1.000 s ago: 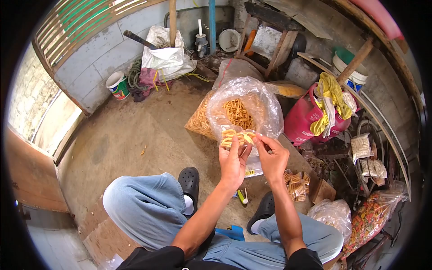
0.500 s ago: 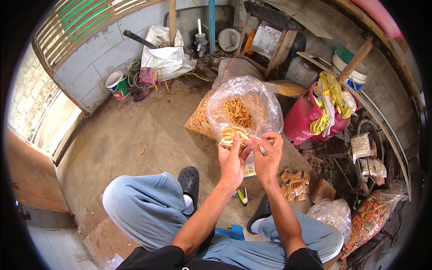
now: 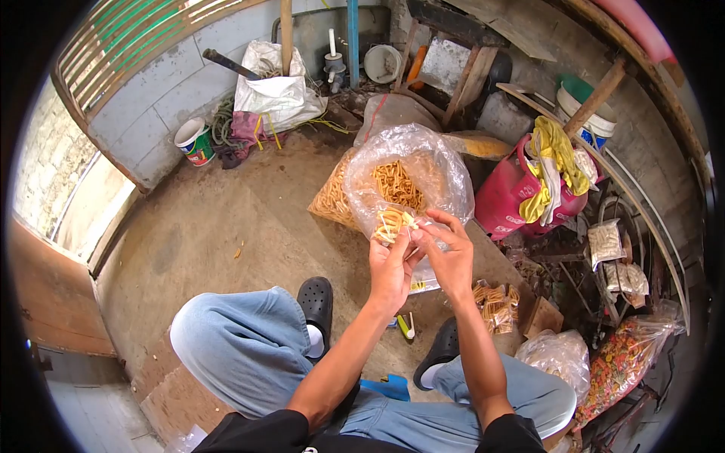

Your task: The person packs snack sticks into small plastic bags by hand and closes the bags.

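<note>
A small clear plastic bag of stick-shaped snacks (image 3: 390, 222) is held up in front of me. Wrapped round its lower side, my left hand (image 3: 393, 264) is closed on the bag. My right hand (image 3: 447, 253) pinches at the bag's upper right end, its fingertips meeting those of the left. Just beyond both hands stands a large open plastic sack (image 3: 445, 170), with loose brown snack sticks (image 3: 398, 186) showing inside. Below the hands a stapler-like green and white tool (image 3: 406, 326) lies on the floor.
Several filled snack packs (image 3: 497, 308) lie to the right of my right forearm. A pink gas cylinder (image 3: 502, 192) draped with a yellow cloth (image 3: 555, 162) stands right of the sack. A bag of colourful snacks (image 3: 627, 362) leans at the far right. A paint bucket (image 3: 195, 141) stands at left.
My right hand has closed in toward the left, its fingers now gathered at the bag's end. The small bag has tilted more upright.
</note>
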The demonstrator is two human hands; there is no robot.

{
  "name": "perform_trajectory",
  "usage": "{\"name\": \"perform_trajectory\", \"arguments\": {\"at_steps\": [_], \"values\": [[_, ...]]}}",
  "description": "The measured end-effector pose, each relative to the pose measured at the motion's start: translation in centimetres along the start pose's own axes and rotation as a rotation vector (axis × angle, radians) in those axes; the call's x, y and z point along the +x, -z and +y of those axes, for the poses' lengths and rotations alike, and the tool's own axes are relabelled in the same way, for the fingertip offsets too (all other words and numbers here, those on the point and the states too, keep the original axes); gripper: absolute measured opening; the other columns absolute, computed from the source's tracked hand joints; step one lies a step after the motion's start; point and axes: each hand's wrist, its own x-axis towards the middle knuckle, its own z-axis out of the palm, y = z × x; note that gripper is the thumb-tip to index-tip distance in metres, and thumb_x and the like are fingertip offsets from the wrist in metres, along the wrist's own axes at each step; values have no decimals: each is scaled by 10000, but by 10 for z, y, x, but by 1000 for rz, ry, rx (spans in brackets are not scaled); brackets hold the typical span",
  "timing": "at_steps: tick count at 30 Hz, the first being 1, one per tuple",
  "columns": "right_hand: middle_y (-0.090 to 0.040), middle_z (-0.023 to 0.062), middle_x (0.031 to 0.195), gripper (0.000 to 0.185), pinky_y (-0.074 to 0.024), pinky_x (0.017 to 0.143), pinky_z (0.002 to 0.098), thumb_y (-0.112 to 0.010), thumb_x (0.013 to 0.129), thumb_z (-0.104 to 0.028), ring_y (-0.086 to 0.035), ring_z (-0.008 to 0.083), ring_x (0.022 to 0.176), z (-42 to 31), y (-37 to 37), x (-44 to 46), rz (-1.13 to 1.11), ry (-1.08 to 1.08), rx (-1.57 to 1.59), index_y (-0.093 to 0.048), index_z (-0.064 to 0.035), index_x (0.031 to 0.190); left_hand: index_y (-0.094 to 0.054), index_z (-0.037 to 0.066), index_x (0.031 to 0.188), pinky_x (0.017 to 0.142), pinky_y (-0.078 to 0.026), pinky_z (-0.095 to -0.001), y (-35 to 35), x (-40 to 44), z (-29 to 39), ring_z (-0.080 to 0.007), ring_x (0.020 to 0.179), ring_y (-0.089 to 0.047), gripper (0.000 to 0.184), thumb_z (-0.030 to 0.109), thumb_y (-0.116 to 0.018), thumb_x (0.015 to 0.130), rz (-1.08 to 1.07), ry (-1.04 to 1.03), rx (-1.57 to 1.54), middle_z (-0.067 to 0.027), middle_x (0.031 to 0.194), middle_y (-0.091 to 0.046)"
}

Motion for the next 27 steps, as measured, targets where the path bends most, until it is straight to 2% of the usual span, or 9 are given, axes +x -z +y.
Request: {"name": "perform_trajectory", "arguments": {"at_steps": [7, 9, 13, 15, 16, 18, 22, 24, 27], "values": [[-634, 101, 1078, 142, -445, 849, 312, -725, 789, -97, -592, 193, 997, 1, -2, -1, 96, -151, 66, -720, -26, 912, -426, 123, 1204, 843, -506, -350, 2, -2, -2, -156, 1027, -584, 288, 251, -525, 965, -64, 53, 6, -43, 1145, -576], [-641, 94, 1053, 144, -447, 830, 310, -728, 784, -94, -599, 180, 960, 5, -4, -2, 160, -101, 73, -721, -28, 912, -428, 121, 1206, 842, -507, -346, 4, -1, -4, -155, 1031, -584, 290, 245, -527, 964, -70, 46, 18, -44, 1158, -572], [-636, 100, 1061, 140, -447, 838, 316, -703, 808, -102, -592, 198, 965, 0, -5, -3, 137, -100, 25, -721, -25, 923, -427, 114, 1225, 840, -508, -337, 5, 0, -6, -156, 1035, -589, 310, 234, -536, 960, -67, 7, 40, -46, 1182, -569], [-609, 115, 1117, 171, -438, 882, 308, -638, 866, -100, -577, 192, 1015, 3, -3, -3, 36, 90, -143, -708, -21, 1002, -436, 111, 1224, 844, -506, -336, 4, 1, -5, -156, 1033, -590, 304, 225, -536, 960, -72, -8, 25, -47, 1176, -574], [-609, 115, 1117, 171, -438, 882, 308, -638, 866, -100, -577, 192, 1015, 2, -3, -3, 37, 90, -142, -708, -21, 1002, -446, 108, 1222, 848, -504, -335, 4, 1, -5, -157, 1032, -592, 298, 216, -536, 960, -75, -23, 11, -48, 1169, -579], [-581, 141, 1181, 212, -420, 923, 324, -576, 895, -86, -575, 236, 1042, -1, -1, -2, -44, 239, -189, -685, -21, 1065, -462, 106, 1211, 847, -504, -333, 9, 5, -2, -154, 1024, -595, 277, 204, -531, 961, -87, -24, 10, -47, 1155, -587], [-567, 165, 1204, 234, -434, 908, 370, -577, 882, -110, -566, 304, 1053, -1, -6, -4, -87, 248, -253, -670, -12, 1073, -500, 100, 1178, 864, -508, -329, 15, 8, 6, -145, 988, -609, 231, 177, -518, 962, -101, 11, 1, -45, 1115, -607], [-558, 169, 1224, 272, -428, 936, 396, -635, 846, -137, -539, 331, 1126, -4, -8, -5, -117, 31, 42, -659, -12, 1087, -502, 95, 1182, 874, -512, -339, 15, 10, 8, -149, 973, -615, 238, 180, -517, 961, -100, 19, -17, -45, 1109, -611], [-548, 172, 1243, 352, -422, 954, 412, -702, 802, -182, -516, 348, 1169, 1, -9, -7, -47, 140, -106, -648, -27, 1113, -504, 82, 1194, 897, -515, -366, 21, 12, 5, -164, 968, -622, 255, 182, -515, 960, -138, 15, -43, -54, 1111, -614]]}}
